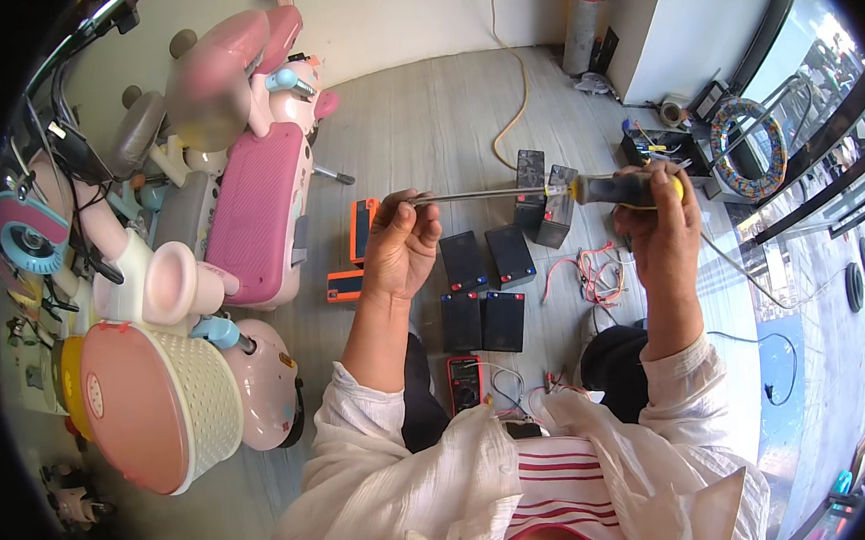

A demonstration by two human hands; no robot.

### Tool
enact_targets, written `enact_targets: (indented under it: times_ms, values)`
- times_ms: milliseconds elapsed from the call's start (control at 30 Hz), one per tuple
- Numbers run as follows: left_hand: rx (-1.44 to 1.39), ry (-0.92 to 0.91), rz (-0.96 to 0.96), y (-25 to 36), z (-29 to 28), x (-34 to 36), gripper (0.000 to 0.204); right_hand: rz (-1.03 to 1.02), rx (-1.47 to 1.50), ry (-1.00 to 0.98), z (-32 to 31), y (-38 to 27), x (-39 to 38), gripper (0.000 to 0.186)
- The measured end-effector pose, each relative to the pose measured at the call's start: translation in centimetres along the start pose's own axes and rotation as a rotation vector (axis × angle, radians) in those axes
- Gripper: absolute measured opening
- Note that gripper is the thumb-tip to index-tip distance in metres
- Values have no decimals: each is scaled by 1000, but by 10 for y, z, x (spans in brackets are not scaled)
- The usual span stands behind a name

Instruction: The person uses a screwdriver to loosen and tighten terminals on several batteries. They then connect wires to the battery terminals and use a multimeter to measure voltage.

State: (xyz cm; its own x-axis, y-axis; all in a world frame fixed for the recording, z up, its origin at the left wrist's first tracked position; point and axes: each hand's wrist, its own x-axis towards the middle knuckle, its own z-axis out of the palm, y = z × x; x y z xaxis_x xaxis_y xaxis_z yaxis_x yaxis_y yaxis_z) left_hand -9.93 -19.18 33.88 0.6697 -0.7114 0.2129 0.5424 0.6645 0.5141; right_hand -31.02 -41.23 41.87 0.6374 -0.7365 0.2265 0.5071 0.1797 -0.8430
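A long screwdriver (602, 190) with a dark grey and yellow handle is held level above the floor. The fingers of my right hand (657, 209) are closed round its handle. At the other end of the metal shaft, my left hand (400, 242) pinches the tip between thumb and fingers. Below lie several black block batteries with small red and blue terminals, among them one battery (463, 264) and another battery (504, 322). Two more batteries (553, 211) stand upright behind the shaft. Left of them are two orange and black batteries (345, 286), one partly hidden by my left hand.
A red multimeter (466, 383) with leads lies near my knees. Tangled red and white wires (598, 276) are right of the batteries. Pink scooters (258, 217) and a pink and white basket (151, 405) crowd the left. An open black box (660, 149) and a multicoloured ring (748, 148) stand at right.
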Motion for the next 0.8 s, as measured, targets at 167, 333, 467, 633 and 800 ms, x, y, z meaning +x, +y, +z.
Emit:
enact_targets:
  times_ms: [167, 333, 467, 633, 800]
  values:
    - [151, 30, 11, 11, -5, 2, 17, 59, 33, 89, -11, 32, -2, 18]
    - [362, 114, 88, 25, -8, 8, 16, 72, 38, 68, -9, 53, 9, 20]
    - [622, 218, 117, 14, -8, 21, 13, -1, -100, 55, -30, 57, 15, 26]
    - [841, 268, 156, 36, -36, 17, 13, 126, 36, -85, -26, 64, 24, 24]
    - [1005, 244, 60, 29, -21, 24, 13, 177, 26, -69, -37, 48, 22, 29]
